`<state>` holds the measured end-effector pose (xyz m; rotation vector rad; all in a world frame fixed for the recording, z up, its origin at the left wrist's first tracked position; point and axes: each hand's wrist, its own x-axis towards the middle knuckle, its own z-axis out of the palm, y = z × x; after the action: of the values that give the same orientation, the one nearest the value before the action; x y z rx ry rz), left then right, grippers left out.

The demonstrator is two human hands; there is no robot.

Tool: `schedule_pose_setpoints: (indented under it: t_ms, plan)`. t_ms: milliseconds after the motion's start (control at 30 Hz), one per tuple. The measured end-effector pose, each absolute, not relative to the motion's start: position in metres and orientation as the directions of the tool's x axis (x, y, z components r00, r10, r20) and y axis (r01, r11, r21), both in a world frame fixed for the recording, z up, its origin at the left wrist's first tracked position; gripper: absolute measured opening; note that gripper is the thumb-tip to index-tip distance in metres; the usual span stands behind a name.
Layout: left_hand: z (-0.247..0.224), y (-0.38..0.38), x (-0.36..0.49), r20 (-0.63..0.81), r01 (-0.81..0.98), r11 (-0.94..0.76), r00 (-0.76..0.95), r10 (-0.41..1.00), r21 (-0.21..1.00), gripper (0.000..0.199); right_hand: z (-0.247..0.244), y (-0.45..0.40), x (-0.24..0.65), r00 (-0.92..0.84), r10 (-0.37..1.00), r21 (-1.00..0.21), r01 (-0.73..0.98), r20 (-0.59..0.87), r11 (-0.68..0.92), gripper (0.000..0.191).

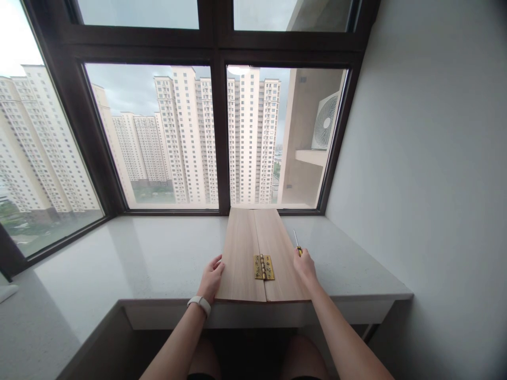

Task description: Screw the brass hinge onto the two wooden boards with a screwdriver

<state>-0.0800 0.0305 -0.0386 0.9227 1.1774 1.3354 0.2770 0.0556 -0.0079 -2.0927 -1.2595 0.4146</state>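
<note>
Two pale wooden boards [240, 248] lie side by side on the white counter, with a thin seam between them. A brass hinge [263, 267] spans the seam near their front end, with screws in both leaves. My left hand [212, 277] rests against the left board's outer edge, fingers extended and touching it. In my right hand [306, 266], beside the right board's outer edge, is a screwdriver [296, 240]. Its yellow and black handle is mostly hidden in my closed fingers, and the metal shaft points up and away.
The white counter [170, 258] runs under dark-framed windows [222, 132] and ends at a front edge over a dark recess. A grey-white wall [428, 174] closes off the right side. Part of a white object [7, 292] shows at the far left.
</note>
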Motion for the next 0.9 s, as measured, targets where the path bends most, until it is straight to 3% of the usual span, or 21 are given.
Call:
schedule_pose_setpoints:
  t_ms: [333,633,733,900]
  plan:
    - [-0.046,0.046,-0.083,-0.096,-0.141,0.077,-0.128,0.987,0.987,0.046,-0.004,0.059,0.27,0.477,0.877,-0.621,0.706,0.06,-0.341,0.045]
    - [-0.044,0.051,-0.081,0.103,0.222,-0.055,-0.209,0.973,0.974,0.035,-0.006,0.052,0.266,0.456,0.887,-0.602,0.731,0.08,-0.321,0.044]
    - [-0.045,0.052,-0.078,0.163,0.409,-0.074,-0.185,0.969,0.91,0.031,-0.006,0.052,0.265,0.472,0.874,-0.58,0.746,0.115,-0.327,0.043]
    - [-0.045,0.051,-0.073,0.227,0.744,-0.058,-0.128,0.965,0.666,0.025,-0.007,0.053,0.266,0.467,0.871,-0.56,0.767,0.153,-0.314,0.044]
